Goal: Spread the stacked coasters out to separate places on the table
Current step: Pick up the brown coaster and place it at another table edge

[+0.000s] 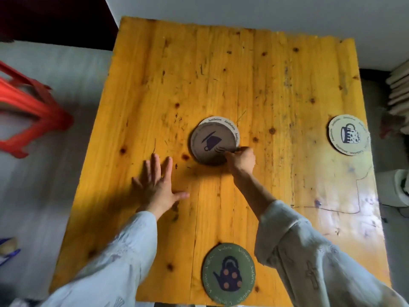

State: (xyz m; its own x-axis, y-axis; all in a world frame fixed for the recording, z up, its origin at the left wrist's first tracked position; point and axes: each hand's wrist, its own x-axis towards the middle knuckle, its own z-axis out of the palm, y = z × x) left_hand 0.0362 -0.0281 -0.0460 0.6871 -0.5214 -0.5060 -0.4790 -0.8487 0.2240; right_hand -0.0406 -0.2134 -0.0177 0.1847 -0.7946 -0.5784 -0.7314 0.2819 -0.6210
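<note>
In the middle of the yellow wooden table point(221, 74) lies a small stack of round coasters. The top one is a brown coaster point(210, 142) with a dark tilted cup print, and it sits shifted off a pale coaster point(230, 125) whose rim shows behind it. My right hand point(240, 159) pinches the brown coaster's near right edge. My left hand point(157, 182) rests flat on the table to the left of the stack, fingers spread, holding nothing. A green teapot coaster point(229, 274) lies at the near edge. A white mug coaster point(348, 135) lies at the right edge.
A red plastic stool point(28, 111) stands on the floor to the left of the table. Stacked pale boards point(400, 89) and a white container point(401, 187) sit to the right. A white wall runs behind the table's far edge.
</note>
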